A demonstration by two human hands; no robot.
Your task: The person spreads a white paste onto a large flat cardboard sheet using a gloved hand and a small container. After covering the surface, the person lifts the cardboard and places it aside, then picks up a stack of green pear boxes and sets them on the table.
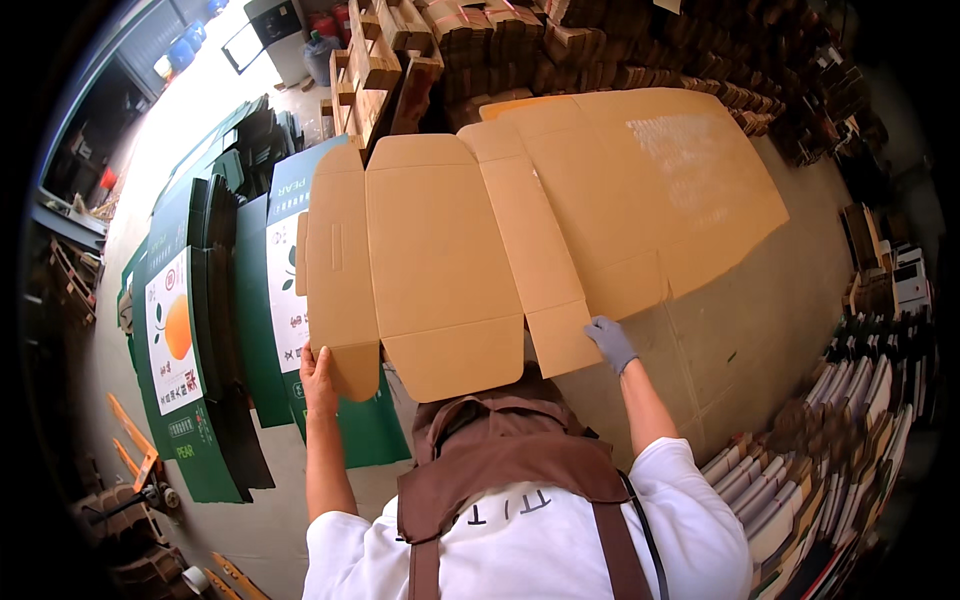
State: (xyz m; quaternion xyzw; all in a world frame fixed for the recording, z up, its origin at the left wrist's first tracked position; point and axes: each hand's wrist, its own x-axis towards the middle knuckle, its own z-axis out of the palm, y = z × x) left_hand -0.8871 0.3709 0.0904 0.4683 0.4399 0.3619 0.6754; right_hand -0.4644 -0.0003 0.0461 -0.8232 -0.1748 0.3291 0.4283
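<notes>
The person holds a flat, unfolded brown carton blank (pixel 440 270) up over the stack of blanks (pixel 690 200), left hand (pixel 319 378) clamped on its lower left flap, gloved right hand (pixel 610 342) gripping a lower right flap. It looks like the lifting-off step. Next likely calls for swinging it clear toward the green printed sheets (pixel 200 330) without buckling.

Concrete floor (pixel 250 510): grey, runs from upper left to lower centre. Green printed carton blanks (pixel 215 330) lie flat at left, overlapping. Orange pallet jack (pixel 140 465) at lower left. Stacked brown cardboard bundles (pixel 600 45) along top. Mixed flat-carton stacks (pixel 840 450) at right.
</notes>
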